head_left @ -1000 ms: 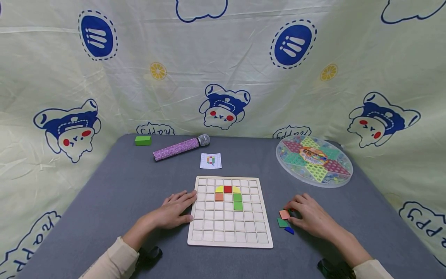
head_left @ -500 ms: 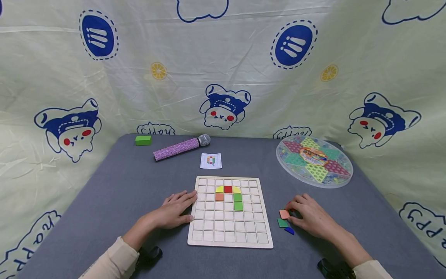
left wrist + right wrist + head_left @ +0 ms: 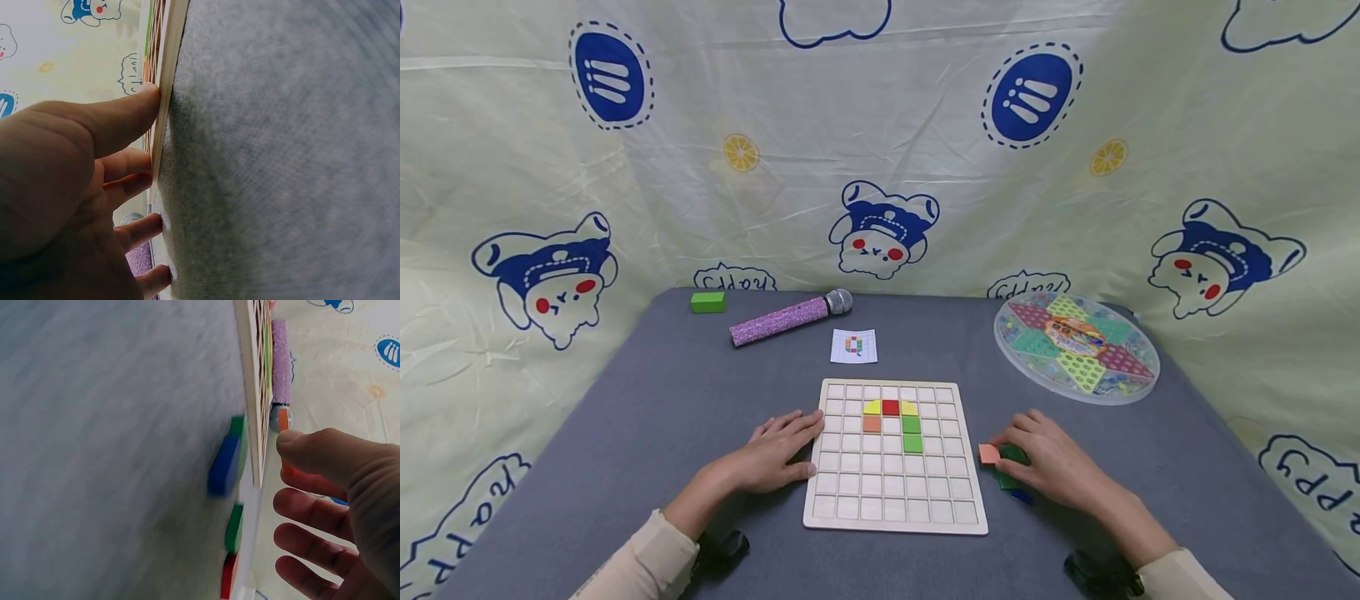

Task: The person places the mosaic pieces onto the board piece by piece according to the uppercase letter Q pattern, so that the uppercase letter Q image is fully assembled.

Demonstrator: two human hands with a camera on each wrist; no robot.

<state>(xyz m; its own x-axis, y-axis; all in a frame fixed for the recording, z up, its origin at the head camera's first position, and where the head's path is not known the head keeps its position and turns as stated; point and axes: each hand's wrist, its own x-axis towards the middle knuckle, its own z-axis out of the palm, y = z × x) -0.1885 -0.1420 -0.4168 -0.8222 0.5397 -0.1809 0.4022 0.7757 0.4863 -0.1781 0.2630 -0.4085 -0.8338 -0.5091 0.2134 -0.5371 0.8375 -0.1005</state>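
A wooden grid board (image 3: 891,487) lies on the table, with yellow, red, orange and green tiles set in its upper cells. My left hand (image 3: 772,454) rests at the board's left edge, its thumb (image 3: 128,119) and two fingers touching the side, fingers extended. Between thumb and index finger, my right hand (image 3: 1052,462) pinches an orange square tile (image 3: 284,419), raised just off the board's right side. Below that hand lie a blue tile (image 3: 224,465), two green tiles, one at the blue tile's side (image 3: 238,427), and a red tile (image 3: 229,575).
Behind the board is a small card (image 3: 853,347) with a coloured pattern. A glittery purple microphone (image 3: 782,322) and a green block (image 3: 708,302) lie at the back left. A round Chinese checkers set (image 3: 1075,346) stands at the back right.
My right hand has lifted the orange tile from the loose tiles and carried it left toward the board. The left hand has stayed in place.
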